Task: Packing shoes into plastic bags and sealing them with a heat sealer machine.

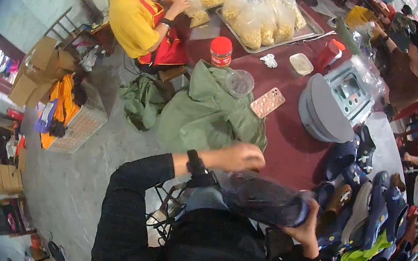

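A dark navy clog [266,199], smeared by motion, lies across my lap side of the table edge. My right hand [307,226] grips its right end, thumb and fingers wrapped round it. Just above the clog's left end is my left hand [242,157], its fingers curled together; whatever they may hold is too small or hidden to make out. Beyond that hand a green cloth [206,113] drapes over the table edge. A phone in a pink patterned case [268,103] and a round clear tub [239,83] rest by the cloth.
Many clogs [360,207] crowd the right side, near a grey machine [330,107]. A red-lidded jar [220,51] and a tray [304,34] with bags of small yellow pieces stand farther back. A person in yellow [133,22] works at the far left; another [410,65] far right.
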Action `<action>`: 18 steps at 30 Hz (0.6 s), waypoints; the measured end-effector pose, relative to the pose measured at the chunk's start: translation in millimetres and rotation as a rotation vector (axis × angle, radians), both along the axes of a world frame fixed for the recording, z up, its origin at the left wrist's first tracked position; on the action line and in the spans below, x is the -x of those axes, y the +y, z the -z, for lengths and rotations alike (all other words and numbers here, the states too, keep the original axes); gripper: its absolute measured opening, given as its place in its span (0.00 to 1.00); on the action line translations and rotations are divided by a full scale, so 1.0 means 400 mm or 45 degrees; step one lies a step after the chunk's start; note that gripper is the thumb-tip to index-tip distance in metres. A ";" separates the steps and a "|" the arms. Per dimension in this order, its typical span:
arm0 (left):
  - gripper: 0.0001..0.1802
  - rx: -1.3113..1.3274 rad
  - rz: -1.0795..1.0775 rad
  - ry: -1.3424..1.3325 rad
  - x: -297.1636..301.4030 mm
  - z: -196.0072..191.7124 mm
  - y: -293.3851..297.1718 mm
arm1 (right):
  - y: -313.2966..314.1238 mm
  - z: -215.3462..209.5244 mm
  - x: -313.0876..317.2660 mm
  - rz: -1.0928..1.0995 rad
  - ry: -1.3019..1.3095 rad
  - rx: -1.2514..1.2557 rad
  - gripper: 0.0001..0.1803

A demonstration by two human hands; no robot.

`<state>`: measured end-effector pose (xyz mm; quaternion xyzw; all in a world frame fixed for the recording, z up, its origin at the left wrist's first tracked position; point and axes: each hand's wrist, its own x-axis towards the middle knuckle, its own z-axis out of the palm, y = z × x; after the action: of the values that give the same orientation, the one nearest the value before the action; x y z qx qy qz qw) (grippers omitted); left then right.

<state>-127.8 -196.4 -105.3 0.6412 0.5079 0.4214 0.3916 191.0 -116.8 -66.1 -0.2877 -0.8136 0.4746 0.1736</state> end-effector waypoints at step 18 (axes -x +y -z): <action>0.12 0.247 0.665 2.558 0.449 0.342 -0.061 | -0.009 0.014 0.083 1.051 0.228 0.294 0.52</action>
<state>-307.2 -220.8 -242.1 0.7523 0.4769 -0.4468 -0.0827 157.9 -120.5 -71.6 -0.5640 -0.5537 0.4765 0.3852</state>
